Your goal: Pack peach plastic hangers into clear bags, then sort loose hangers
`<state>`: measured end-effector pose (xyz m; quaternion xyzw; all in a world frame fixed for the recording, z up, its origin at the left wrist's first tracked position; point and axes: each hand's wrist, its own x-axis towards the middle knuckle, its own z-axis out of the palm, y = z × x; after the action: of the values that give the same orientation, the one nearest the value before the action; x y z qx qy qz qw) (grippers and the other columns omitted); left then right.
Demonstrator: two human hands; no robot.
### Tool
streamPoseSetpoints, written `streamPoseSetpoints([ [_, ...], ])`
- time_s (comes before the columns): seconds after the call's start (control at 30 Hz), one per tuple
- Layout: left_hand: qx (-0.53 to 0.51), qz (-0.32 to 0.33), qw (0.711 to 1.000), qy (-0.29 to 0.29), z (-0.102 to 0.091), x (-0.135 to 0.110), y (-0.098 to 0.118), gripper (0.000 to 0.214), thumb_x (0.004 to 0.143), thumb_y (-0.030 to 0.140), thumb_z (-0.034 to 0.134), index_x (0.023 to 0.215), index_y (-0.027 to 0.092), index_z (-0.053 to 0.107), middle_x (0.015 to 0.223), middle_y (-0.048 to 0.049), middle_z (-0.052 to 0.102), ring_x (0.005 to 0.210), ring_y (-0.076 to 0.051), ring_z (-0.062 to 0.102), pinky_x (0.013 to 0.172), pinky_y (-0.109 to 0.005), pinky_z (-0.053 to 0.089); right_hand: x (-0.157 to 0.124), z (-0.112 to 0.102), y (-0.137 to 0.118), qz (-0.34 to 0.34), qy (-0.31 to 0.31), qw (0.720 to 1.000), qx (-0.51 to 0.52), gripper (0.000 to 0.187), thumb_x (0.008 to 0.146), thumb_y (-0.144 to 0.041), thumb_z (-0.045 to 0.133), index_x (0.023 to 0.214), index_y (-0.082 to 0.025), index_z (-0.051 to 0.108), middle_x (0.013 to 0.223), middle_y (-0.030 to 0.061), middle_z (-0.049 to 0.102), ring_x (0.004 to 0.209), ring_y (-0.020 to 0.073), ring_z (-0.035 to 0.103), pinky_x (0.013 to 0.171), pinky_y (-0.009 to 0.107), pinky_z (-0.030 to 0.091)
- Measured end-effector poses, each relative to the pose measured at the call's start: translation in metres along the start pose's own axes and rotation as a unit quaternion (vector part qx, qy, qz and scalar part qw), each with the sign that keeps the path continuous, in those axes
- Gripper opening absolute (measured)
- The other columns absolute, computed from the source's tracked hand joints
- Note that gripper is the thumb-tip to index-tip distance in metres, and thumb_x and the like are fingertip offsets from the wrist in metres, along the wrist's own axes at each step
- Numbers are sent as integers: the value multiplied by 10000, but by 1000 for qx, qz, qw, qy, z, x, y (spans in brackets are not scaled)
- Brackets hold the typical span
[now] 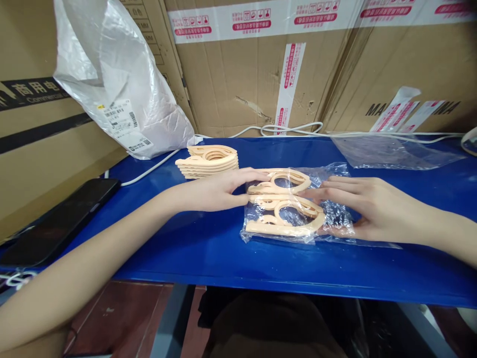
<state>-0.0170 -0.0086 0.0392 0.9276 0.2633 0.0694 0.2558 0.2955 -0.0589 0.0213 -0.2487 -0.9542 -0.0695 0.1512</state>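
Observation:
Two stacks of peach plastic folding hangers [286, 228] lie side by side in a clear plastic bag [337, 171] on the blue table. My left hand [225, 189] grips the left end of the bagged hangers, its thumb at the near side of the far stack and its fingers over the top. From the right, my right hand [367, 206] holds the loose end of the bag, fingertips against the right ends of the hangers. Just behind my left hand, an unbagged stack of the same hangers [208, 161] rests on the table.
A white plastic mailer bag [122, 84] with a label leans at the back left. A black phone [61, 219] lies at the left edge. Another clear bag [395, 151] is flat at the back right. A white cable [290, 130] runs before the cardboard boxes [231, 79].

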Motion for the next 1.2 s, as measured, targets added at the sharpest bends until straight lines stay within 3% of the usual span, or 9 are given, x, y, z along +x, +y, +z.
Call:
streamPoseSetpoints([
  [0.1,45,-1,993,105,1,2,-1,398,922,220,428,1279,198,601,1229,-58,683,1111,-182,624,994,-340,478,0,1,0,-6,7,1000,0,431,946,-496,543,1242,-192,619,1047,109,740,923,242,726,713,342,582],
  [0.17,100,-16,983,155,-3,2,-3,356,917,232,426,1204,230,637,1124,-36,706,1017,-182,641,933,-339,491,1,2,0,-4,7,1000,4,429,951,-492,541,1248,-192,616,1051,104,743,923,234,727,717,339,581],
  [0.33,250,-57,925,280,-18,-3,-14,327,983,350,389,1169,281,650,1226,-35,661,1165,-245,585,1000,-400,454,0,2,-1,-3,2,1000,22,391,976,-445,520,1245,-177,610,1119,95,744,917,198,731,707,314,578],
  [0.5,307,-71,875,366,-33,-11,-25,362,1023,464,349,1094,284,655,1138,-4,677,1080,-194,595,1007,-370,464,0,1,0,-16,3,1000,17,417,1007,-465,449,1226,-148,609,1036,91,749,904,182,731,675,297,573],
  [0.6,311,-108,882,338,-43,-14,-33,487,993,591,372,1244,242,602,1298,-28,624,1204,-224,543,1106,-411,407,0,1,0,-18,2,1000,14,396,1012,-462,441,1188,-153,614,1032,92,754,920,188,734,680,299,575],
  [0.73,286,-172,918,216,-49,-15,-50,790,937,712,386,1497,155,401,1544,-136,439,1406,-331,416,1176,-484,321,-1,1,0,-14,1,1000,17,328,1006,-455,463,1088,-178,618,1140,95,754,923,190,740,713,305,578],
  [0.87,235,-241,932,135,-47,-13,-64,845,907,771,331,1508,182,406,1430,-133,574,1259,-343,575,1064,-467,437,-1,2,0,-15,4,1000,14,311,1000,-427,491,1149,-182,612,1108,79,760,895,177,736,700,294,566],
  [1.0,207,-237,942,119,-45,-12,-65,792,879,781,358,1425,227,507,1418,-93,592,1232,-321,597,1043,-431,456,-2,1,0,-17,4,1000,10,342,999,-419,492,1199,-168,610,1064,82,755,870,177,727,687,296,559],
  [1.2,232,-243,937,94,-48,-12,-58,794,835,775,476,1412,231,514,1367,-99,582,1159,-317,616,987,-425,485,-1,1,-1,-15,15,1000,5,386,977,-402,545,1288,-176,586,897,47,704,779,178,673,627,297,527],
])
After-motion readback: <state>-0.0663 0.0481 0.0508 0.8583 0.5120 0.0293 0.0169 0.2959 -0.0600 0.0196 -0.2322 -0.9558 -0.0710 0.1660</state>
